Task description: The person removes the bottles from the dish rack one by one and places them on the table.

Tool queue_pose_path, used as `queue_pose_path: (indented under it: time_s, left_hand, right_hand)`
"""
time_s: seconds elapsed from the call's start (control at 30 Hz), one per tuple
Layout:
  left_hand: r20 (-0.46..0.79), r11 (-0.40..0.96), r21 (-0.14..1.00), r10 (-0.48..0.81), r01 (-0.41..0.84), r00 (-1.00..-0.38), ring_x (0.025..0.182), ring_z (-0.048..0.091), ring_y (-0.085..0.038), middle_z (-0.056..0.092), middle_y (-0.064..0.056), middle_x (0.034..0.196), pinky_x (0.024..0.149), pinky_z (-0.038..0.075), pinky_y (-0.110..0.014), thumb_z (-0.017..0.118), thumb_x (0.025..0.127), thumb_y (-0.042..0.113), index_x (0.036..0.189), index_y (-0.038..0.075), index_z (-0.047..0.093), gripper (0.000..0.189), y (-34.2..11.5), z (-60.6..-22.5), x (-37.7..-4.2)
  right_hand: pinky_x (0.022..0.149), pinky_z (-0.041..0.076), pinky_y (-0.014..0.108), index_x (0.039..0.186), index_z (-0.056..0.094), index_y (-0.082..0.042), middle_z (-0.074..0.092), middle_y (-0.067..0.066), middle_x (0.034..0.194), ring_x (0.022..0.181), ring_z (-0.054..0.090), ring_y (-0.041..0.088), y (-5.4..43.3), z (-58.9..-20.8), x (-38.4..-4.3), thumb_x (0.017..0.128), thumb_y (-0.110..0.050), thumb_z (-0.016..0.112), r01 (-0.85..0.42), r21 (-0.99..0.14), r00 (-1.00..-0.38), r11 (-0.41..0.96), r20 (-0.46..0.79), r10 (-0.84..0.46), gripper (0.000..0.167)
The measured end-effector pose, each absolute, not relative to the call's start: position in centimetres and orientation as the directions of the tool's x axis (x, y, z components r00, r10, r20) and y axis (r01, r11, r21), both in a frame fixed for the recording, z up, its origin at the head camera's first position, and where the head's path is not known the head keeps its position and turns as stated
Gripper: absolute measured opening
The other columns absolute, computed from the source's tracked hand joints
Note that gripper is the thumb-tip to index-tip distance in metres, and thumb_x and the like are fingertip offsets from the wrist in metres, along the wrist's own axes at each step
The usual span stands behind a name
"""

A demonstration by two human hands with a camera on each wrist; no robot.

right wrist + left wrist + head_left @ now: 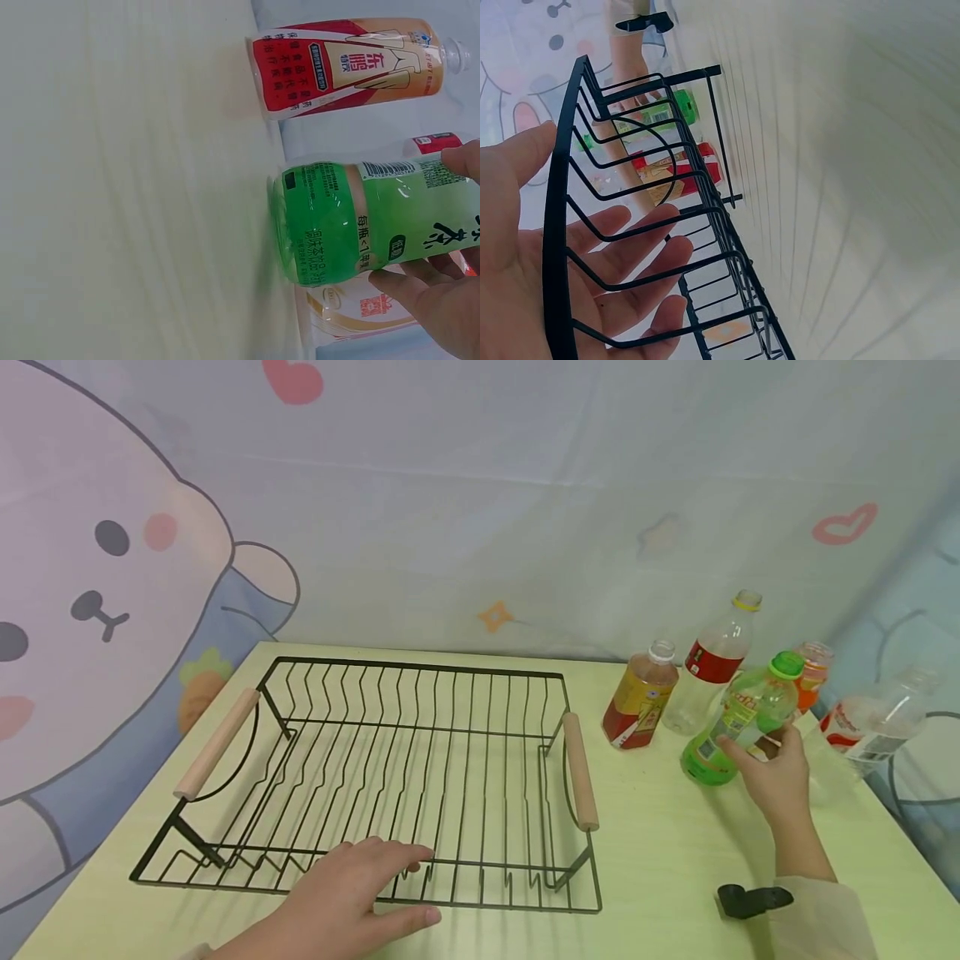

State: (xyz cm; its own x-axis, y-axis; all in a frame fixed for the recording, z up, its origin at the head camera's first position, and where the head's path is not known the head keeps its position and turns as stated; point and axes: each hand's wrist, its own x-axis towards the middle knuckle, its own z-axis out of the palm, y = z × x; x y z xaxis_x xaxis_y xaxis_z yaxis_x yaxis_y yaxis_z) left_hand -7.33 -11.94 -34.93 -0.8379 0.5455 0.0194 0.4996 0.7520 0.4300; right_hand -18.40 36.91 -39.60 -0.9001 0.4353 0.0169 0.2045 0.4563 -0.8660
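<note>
My right hand [776,777] grips a green plastic bottle [723,731] around its label, thumb on one side and fingers on the other. The bottle leans slightly; in the right wrist view its green base [315,225] is near the tabletop, and I cannot tell whether it touches. A black wire dish rack [420,667] with two wooden handles stands at the middle left. Over its front rail hovers my left hand [341,893], fingers loosely extended and holding nothing. In the left wrist view the left hand [592,285] is beside the rack's rail; contact is unclear.
Left of the green bottle stand a red-and-yellow bottle [637,706] and a clear bottle with a red label [712,664]. An orange-labelled bottle [810,689] is partly hidden behind it. Farther right is another clear bottle [873,727]. A printed curtain [465,510] hangs behind the table.
</note>
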Motion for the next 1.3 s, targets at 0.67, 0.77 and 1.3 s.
queue_pose_path:
  time_s: [0.67, 0.77, 1.3]
  left_hand:
    - [0.041, 0.749, 0.404, 0.558, 0.525, -0.829, 0.094, 0.059, -0.010, 0.066, 0.015, 0.099, 0.077, 0.048, -0.041, 0.051, 0.089, 0.065, 0.119, 0.018, 0.066, 0.058, -11.9, -35.0, -7.3]
    - [0.045, 0.748, 0.400, 0.562, 0.530, -0.826, 0.094, 0.059, -0.010, 0.066, 0.015, 0.099, 0.077, 0.048, -0.041, 0.051, 0.089, 0.065, 0.119, 0.018, 0.066, 0.057, -11.9, -35.1, -7.2]
    - [-0.043, 0.746, 0.464, 0.558, 0.478, -0.829, 0.098, 0.059, -0.013, 0.065, 0.011, 0.105, 0.081, 0.048, -0.046, 0.052, 0.088, 0.065, 0.127, 0.018, 0.061, 0.061, -11.9, -34.6, -7.6]
  right_hand:
    - [0.100, 0.041, 0.044, 0.151, 0.010, -0.002, 0.027, 0.018, 0.147, 0.134, 0.032, 0.037, 36.5, -39.8, -18.3, 0.093, -0.038, 0.060, 0.195, -0.863, -0.906, 0.465, 0.023, 0.423, 0.084]
    - [0.101, 0.039, 0.047, 0.150, 0.010, -0.001, 0.027, 0.019, 0.146, 0.134, 0.032, 0.038, 36.5, -39.8, -18.3, 0.093, -0.038, 0.059, 0.197, -0.864, -0.905, 0.463, 0.021, 0.424, 0.084]
    - [0.113, 0.029, 0.047, 0.153, 0.009, -0.010, 0.026, 0.020, 0.145, 0.135, 0.034, 0.033, 37.4, -38.4, -17.4, 0.094, -0.032, 0.060, 0.078, -0.877, -0.910, 0.475, 0.131, 0.392, 0.082]
